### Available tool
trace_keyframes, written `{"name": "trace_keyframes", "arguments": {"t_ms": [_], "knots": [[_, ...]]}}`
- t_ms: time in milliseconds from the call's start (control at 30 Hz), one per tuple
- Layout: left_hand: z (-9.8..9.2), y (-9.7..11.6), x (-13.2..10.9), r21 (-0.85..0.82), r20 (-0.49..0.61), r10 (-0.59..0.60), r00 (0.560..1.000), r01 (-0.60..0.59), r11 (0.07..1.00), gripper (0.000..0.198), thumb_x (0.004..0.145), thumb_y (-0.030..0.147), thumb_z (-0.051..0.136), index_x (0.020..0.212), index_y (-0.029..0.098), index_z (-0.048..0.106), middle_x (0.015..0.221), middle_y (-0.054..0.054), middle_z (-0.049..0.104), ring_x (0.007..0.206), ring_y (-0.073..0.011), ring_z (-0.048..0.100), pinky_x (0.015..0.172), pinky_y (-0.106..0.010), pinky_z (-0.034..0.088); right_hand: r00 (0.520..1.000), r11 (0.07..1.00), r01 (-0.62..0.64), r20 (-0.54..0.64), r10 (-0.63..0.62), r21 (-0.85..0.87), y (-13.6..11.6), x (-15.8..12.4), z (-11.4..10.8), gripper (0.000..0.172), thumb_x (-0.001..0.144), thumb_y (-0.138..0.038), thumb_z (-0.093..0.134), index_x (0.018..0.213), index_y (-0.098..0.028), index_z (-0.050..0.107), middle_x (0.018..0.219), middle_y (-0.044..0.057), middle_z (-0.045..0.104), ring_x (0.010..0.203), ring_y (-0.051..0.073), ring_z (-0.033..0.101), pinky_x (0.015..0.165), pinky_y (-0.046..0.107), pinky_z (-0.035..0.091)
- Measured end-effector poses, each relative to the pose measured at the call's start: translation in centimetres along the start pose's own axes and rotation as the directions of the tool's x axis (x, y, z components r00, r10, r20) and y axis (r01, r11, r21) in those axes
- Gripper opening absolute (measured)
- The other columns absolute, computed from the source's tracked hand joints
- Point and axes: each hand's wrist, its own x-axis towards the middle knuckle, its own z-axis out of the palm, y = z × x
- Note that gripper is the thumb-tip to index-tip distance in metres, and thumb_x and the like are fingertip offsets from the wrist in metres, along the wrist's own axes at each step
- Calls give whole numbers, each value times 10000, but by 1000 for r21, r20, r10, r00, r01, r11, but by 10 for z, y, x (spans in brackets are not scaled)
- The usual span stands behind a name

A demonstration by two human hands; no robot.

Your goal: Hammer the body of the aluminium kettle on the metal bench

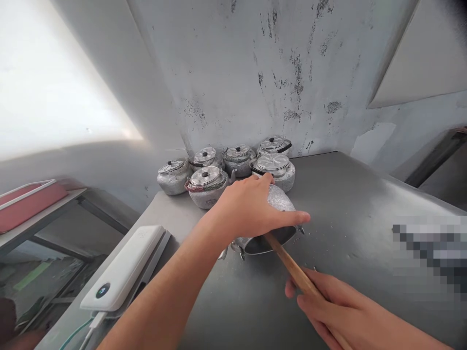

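A dented silver metal kettle (280,197) lies tipped on its side on the grey table, its open mouth facing me. My left hand (251,206) holds it from above, fingers over its body and thumb stretched across near the rim. A wooden stick (292,266) runs into the kettle's mouth, and its far end is hidden inside. My right hand (328,301) is closed around the stick's near part. Part of the spout shows below my left wrist.
Several lidded metal kettles (206,177) stand along the back near the stained wall. A white power bank (126,267) with cables sits at the table's left edge. Farther left, a red tray (32,204) rests on a shelf. A blurred patch (434,243) covers something at right.
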Motion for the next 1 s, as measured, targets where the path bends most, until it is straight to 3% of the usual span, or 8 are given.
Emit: {"name": "trace_keyframes", "arguments": {"t_ms": [133, 300, 500, 600, 733, 867, 1000], "knots": [[0, 1, 0, -7, 3, -5, 1000, 5, 1000, 991, 726, 943, 522, 1428, 244, 568, 1282, -118, 692, 1162, -393, 626, 834, -415, 505, 999, 998, -19, -29, 21, 58, -6, 2, 1, 235, 1023, -329, 419, 1104, -231, 617, 512, -96, 345, 554, 161, 289, 565, 248, 279], [1, 0, 0, -12, -3, 3, 1000, -3, 1000, 975, 728, 933, 536, 1418, 246, 569, 1249, -106, 702, 1134, -392, 638, 800, -406, 505, 1000, 999, -31, 5, 31, 14, -5, 3, -1, 218, 1000, -354, 469, 1102, -216, 604, 499, -101, 342, 558, 161, 288, 563, 250, 282], [0, -1, 0, -13, -1, 4, 1000, -4, 1000, 964, 727, 932, 537, 1408, 251, 574, 1256, -108, 702, 1138, -393, 640, 809, -407, 509, 1000, 999, 11, -1, -11, 40, -5, -3, -1, 321, 1019, -445, 406, 1128, -216, 603, 521, -92, 367, 549, 164, 285, 574, 266, 294], [0, 0, 0, -15, 4, -11, 1000, 11, 1000, 972, 724, 932, 539, 1420, 254, 567, 1264, -113, 697, 1135, -393, 639, 799, -411, 515, 1000, 1000, -19, 8, 18, 13, -1, -1, -2, 398, 1030, -497, 377, 1110, -189, 617, 534, -85, 382, 566, 165, 325, 583, 268, 316], [1, 0, 0, -11, -3, 3, 1000, -3, 1000, 937, 727, 928, 542, 1376, 255, 592, 1235, -107, 703, 1129, -388, 637, 805, -410, 513, 999, 1000, -27, -43, 27, 11, 2, 1, -3, 483, 1030, -576, 355, 1272, -203, 544, 612, -72, 441, 591, 172, 386, 594, 285, 343], [2, -1, 0, -3, -5, 4, 1000, -4, 1000, 936, 738, 925, 537, 1381, 247, 585, 1245, -107, 699, 1129, -381, 636, 806, -401, 508, 999, 997, -40, -38, 37, -65, -7, 0, 0, 419, 1046, -500, 372, 1198, -186, 605, 581, -77, 414, 579, 167, 359, 604, 288, 336], [1, -1, 0, -6, -7, 14, 1000, -14, 1000, 951, 733, 937, 527, 1386, 248, 584, 1278, -110, 693, 1154, -388, 631, 813, -400, 509, 998, 999, -32, -48, 34, 29, -10, 0, 2, 420, 1067, -464, 327, 1248, -196, 594, 605, -67, 433, 593, 176, 386, 613, 287, 354]]}}
